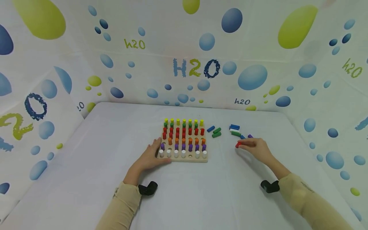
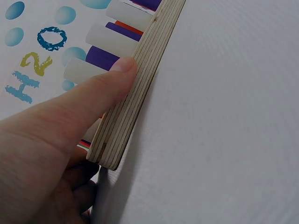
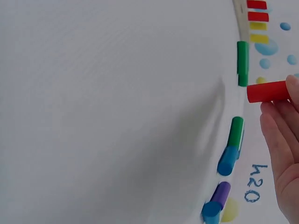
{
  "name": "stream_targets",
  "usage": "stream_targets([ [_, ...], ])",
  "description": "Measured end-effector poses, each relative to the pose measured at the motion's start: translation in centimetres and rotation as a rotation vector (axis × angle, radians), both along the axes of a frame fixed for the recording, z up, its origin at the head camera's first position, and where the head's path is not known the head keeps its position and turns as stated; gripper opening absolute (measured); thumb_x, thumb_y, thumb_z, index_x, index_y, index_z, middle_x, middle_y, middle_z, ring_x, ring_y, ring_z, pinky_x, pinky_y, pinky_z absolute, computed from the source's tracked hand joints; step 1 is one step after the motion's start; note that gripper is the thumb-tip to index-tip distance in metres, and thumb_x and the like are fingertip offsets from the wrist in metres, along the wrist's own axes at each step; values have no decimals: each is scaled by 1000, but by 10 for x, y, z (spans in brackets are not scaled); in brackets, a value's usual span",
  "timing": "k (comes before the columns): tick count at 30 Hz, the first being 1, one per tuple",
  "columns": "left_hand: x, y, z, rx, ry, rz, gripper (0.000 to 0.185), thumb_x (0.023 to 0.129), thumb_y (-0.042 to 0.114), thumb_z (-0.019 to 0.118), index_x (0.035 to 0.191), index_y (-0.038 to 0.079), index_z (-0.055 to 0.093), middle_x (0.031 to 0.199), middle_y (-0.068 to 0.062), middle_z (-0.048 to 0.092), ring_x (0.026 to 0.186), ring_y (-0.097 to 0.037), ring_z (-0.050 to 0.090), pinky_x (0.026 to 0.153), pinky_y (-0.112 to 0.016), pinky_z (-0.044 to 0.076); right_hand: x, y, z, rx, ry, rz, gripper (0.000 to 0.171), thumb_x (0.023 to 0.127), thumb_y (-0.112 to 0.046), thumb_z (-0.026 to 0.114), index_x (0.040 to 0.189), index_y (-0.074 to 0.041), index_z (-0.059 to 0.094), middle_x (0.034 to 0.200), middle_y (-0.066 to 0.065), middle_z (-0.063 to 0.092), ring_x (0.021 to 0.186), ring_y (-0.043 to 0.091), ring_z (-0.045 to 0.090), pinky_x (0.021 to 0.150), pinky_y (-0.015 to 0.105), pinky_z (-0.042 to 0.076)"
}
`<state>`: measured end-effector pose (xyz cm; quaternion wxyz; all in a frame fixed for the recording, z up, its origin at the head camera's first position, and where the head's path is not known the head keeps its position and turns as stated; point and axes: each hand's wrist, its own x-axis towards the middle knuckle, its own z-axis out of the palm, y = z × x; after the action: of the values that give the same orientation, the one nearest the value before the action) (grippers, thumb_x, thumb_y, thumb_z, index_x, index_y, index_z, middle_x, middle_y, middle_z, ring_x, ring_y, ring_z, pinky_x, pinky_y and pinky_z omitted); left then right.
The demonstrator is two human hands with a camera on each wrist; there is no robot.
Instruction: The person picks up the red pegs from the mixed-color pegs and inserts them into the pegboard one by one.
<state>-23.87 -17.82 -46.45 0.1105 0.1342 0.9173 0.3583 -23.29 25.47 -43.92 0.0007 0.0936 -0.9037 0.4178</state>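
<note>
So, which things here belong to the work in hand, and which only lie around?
In hand:
- red peg, pinched by the right hand
- wooden pegboard, steadied by the left hand

Lying around:
- loose green pegs
- loose blue pegs
- white table
- bubble-print backdrop

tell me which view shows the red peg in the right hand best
The right wrist view: the red peg fills the frame edge, pinched at the fingertips. The head view shows it tiny; the left wrist view misses it.

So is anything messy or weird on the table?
A little. Several loose pegs lie on their sides right of the peg board instead of standing in holes, and the board's two front rows show a few empty holes.
</note>
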Motion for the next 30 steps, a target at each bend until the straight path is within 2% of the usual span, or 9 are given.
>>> stream_targets([
  [9, -1, -1, -2, -1, -5, 0, 110, 71, 55, 70, 147, 5, 10, 152, -14, 9, 139, -29, 3, 111, -45, 2, -13, -21, 7, -108, -58, -53, 41, 85, -28, 66, 114, 1, 63, 106, 17, 65, 98, 26, 59, 77, 16, 48],
  [22, -1, -2, -1, 1, -10, 1, 109, 71, 54, 70, 147, 6, 9, 152, -14, 8, 138, -31, 1, 111, -46, 3, -34, -59, 9, -187, -117, -31, 42, 84, -30, 66, 116, -2, 62, 108, 13, 65, 99, 22, 61, 89, 38, 47],
  [30, 0, -1, -2, 7, -21, 2, 108, 71, 54, 71, 147, 6, 9, 152, -14, 8, 138, -31, 1, 111, -46, 2, -42, -81, 7, -219, -110, -4, 37, 85, -25, 66, 113, -1, 63, 106, 14, 66, 97, 24, 62, 88, 38, 49],
])
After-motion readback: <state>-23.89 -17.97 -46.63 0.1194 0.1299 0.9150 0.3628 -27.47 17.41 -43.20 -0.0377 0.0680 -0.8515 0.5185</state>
